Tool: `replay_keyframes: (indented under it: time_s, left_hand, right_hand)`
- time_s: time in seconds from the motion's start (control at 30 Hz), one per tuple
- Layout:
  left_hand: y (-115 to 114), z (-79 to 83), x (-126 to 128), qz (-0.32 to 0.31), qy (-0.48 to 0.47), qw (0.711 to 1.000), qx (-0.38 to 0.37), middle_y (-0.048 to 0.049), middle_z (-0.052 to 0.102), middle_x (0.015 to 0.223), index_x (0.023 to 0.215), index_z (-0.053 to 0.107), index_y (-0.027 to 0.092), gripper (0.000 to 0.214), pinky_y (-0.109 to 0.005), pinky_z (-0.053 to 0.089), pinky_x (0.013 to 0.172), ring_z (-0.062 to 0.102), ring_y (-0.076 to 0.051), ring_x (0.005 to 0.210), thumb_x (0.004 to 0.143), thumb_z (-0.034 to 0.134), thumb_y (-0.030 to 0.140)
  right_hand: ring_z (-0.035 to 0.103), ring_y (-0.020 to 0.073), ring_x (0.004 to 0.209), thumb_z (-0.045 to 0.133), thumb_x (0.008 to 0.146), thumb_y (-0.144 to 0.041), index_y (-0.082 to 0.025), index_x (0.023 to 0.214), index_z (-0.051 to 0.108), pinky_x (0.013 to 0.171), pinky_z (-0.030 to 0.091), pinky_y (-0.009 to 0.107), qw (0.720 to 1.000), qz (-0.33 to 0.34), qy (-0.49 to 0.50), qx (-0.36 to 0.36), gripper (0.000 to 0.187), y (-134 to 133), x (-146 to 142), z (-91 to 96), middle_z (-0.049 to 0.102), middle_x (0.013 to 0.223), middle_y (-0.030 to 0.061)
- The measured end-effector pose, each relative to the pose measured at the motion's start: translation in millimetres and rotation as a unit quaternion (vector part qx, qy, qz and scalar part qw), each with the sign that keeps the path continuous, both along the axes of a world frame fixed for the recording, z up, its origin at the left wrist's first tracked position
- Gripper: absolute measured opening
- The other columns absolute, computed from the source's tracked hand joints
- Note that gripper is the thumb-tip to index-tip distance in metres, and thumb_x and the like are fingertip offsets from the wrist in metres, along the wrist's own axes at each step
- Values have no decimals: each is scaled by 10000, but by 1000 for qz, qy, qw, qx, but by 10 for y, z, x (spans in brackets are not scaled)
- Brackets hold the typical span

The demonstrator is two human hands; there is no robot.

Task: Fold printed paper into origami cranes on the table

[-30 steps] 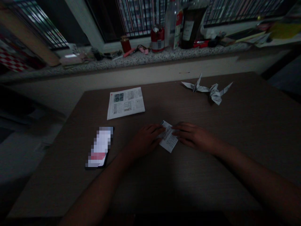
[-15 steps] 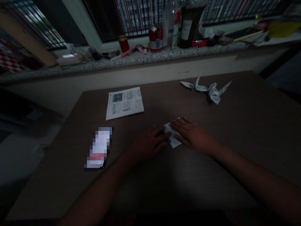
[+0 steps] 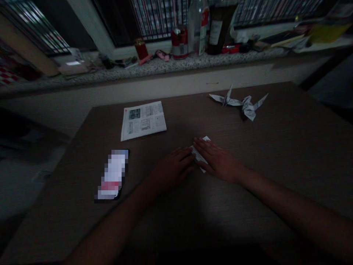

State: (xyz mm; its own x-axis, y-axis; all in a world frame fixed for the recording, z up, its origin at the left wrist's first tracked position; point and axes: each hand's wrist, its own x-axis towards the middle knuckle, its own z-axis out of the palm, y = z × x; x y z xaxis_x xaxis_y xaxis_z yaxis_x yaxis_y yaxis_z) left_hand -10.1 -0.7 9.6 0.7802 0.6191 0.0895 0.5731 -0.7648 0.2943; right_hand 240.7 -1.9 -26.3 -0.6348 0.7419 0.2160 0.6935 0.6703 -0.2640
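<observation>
A small folded piece of printed paper [image 3: 198, 156] lies on the brown table, mostly covered by my hands. My right hand [image 3: 217, 157] rests flat on it, fingers stretched out and pointing up-left; one corner of the paper shows beyond the fingers. At the paper's left edge is my left hand [image 3: 174, 166], its fingers extended and the tips at or on the paper. Neither hand grips anything. Two folded paper cranes [image 3: 249, 108] stand farther back on the right.
A folded newspaper sheet [image 3: 143, 120] lies at the back left of the table [image 3: 165, 228]. Nearer on the left is a phone [image 3: 112, 175] with a blurred screen. Behind, a granite windowsill [image 3: 121, 75] holds a red can [image 3: 179, 43], bottles [image 3: 216, 31] and small clutter.
My right hand has slid left across the paper, covering more of it and coming closer to my left hand. The paper's visible strip is narrower. The whole view has shifted slightly.
</observation>
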Motion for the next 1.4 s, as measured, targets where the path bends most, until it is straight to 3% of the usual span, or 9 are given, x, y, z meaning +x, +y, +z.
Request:
replay_keyframes:
  time_s: [0.23,0.37,0.53,0.63,0.87,1.07,1.27,1.4]
  left_hand:
    - [-10,12,7,7,-1,1000,-3,-113,514,1551,1466,534,189,433,-491,330,1258,479,-258,1448,1062,519,343]
    - [-8,4,0,4,-4,1000,1,-120,508,1553,1476,520,186,441,-501,331,1257,474,-260,1451,1065,511,343]
    - [-36,4,15,3,3,1000,22,-130,537,1509,1476,521,188,443,-527,332,1249,470,-285,1445,1063,509,348]
    - [-61,13,45,10,11,1000,26,-137,544,1477,1494,507,201,480,-527,379,1215,487,-309,1422,1045,544,364]
    - [-82,14,78,23,8,1000,15,-159,570,1464,1434,542,101,457,-469,436,1178,526,-306,1379,1055,504,353]
    - [-56,22,41,16,12,1000,18,-118,588,1463,1417,568,150,392,-460,390,1216,546,-257,1373,1073,455,302]
    - [-33,19,38,15,12,999,28,-88,619,1445,1389,607,160,382,-494,270,1280,548,-230,1371,1084,397,253]
    - [-40,24,49,20,13,1000,19,-74,610,1468,1429,580,171,404,-512,233,1292,526,-220,1399,1094,373,255]
  right_hand:
    - [212,323,1573,506,996,-608,-138,1673,84,1262,275,538,996,-82,-13,-15,926,0,58,-12,193,1707,186]
    - [211,312,1575,442,1015,-625,-129,1672,73,1270,248,538,994,-106,-15,-8,902,2,74,-20,219,1700,195]
    - [231,309,1570,344,1068,-555,-83,1652,193,1272,233,545,995,-98,-33,-3,766,31,94,67,297,1671,211]
    - [216,309,1575,353,1081,-487,-94,1655,189,1274,224,556,995,-95,-22,30,715,37,86,156,293,1675,200]
    - [218,245,1575,391,1087,-332,-181,1672,123,1267,291,483,1000,4,14,7,660,-25,-29,119,236,1707,134]
    - [219,237,1574,382,1093,-357,-173,1659,191,1282,248,486,1000,14,-10,-9,625,-16,-40,23,248,1702,139]
    - [222,254,1572,362,1096,-424,-220,1673,114,1275,259,511,1000,1,-10,-15,661,-25,-10,40,239,1706,123]
    - [197,264,1578,359,1092,-461,-246,1675,34,1271,258,521,1000,-22,-9,-19,702,-39,159,18,204,1714,120]
